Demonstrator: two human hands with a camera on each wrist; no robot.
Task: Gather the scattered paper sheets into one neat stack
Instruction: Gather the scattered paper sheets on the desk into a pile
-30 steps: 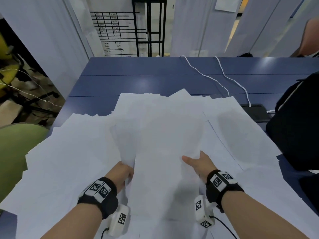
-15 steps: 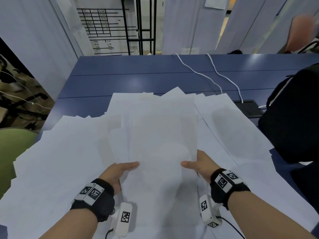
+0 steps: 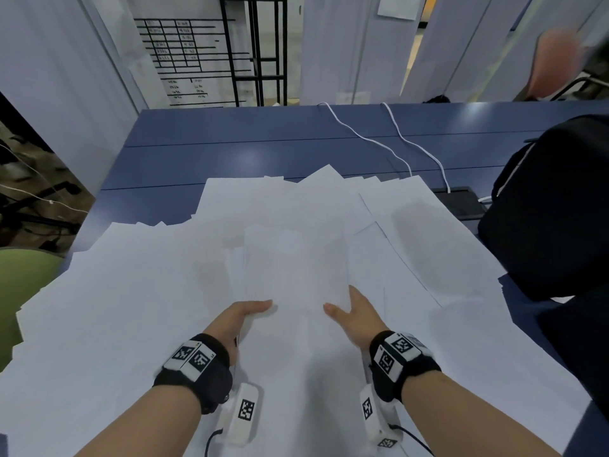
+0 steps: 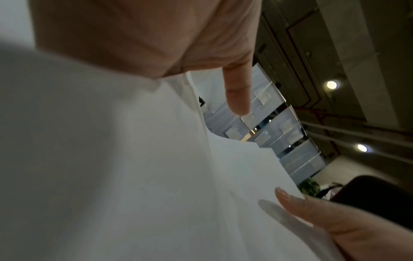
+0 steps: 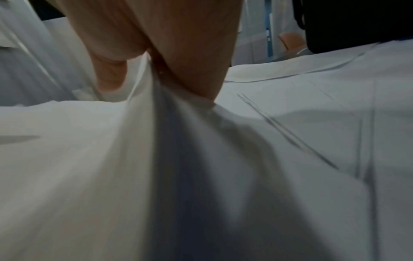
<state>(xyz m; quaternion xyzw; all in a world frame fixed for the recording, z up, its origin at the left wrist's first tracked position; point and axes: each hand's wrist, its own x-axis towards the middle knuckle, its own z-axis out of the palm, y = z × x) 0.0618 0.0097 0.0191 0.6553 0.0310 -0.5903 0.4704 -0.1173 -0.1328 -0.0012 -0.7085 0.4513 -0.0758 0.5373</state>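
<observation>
Left hand [image 3: 238, 319] clamped on the left edge of a small bundle of paper sheets [image 3: 296, 268], thumb laid across the top, fingers hidden beneath. Right hand [image 3: 357, 316] clamped on the opposite edge, thumb on top; in the right wrist view, paper pinched between thumb and palm, the bundle bowing down from the grip. Bundle held between the two hands, raised off the spread at the near end, far end apparently resting on the pile.

Outward from there: scattered sheets [image 3: 108, 291] fanned over most of the near half of the blue counter [image 3: 263, 143], overlapping at many angles, corners jutting along the far edge. Two white cables [image 3: 369, 140] trailing across the bare far half; a black backpack [image 3: 553, 206] at the right, beside the outermost sheets. Green chair [image 3: 23, 285] at the left edge.

Judged early in the task: only a thin bundle collected and roughly squared, by far the greater part of the paper loose on both sides. Left to do: sweeping in the left and right fans, then tapping edges flush.

Hard to make out: number of sheets in the bundle, fingers under the paper, counter beneath the spread. Both wrist views blurred; nearest sheets cut off at the bottom of the head view.
</observation>
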